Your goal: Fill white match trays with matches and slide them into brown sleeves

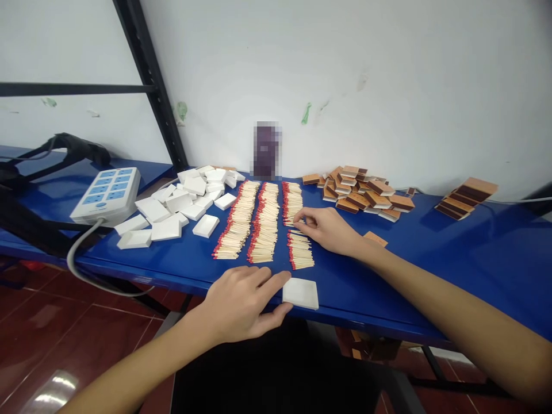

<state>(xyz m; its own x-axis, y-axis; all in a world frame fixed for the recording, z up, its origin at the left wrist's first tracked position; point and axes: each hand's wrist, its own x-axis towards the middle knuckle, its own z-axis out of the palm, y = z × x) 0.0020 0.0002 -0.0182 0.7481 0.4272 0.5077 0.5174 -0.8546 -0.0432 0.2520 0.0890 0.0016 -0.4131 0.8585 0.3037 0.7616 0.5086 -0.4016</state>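
A white matchbox tray (301, 292) lies at the table's front edge, its hollow side up. My left hand (244, 302) grips its left end between thumb and index finger. Three long rows of red-headed matches (262, 227) run away from me beyond the tray. At the right-hand row, my right hand (328, 229) is pinched on matches (294, 208), thumb and index finger together at a gap in that row. How many matches are between the fingertips is hidden.
White matchbox trays (172, 207) are heaped on the left, beside a power strip (107, 195). Wood-coloured matchbox sleeves (357, 192) pile up at the back right, with a stack of more sleeves (468, 195) farther right. A blurred dark object (266, 150) leans against the wall.
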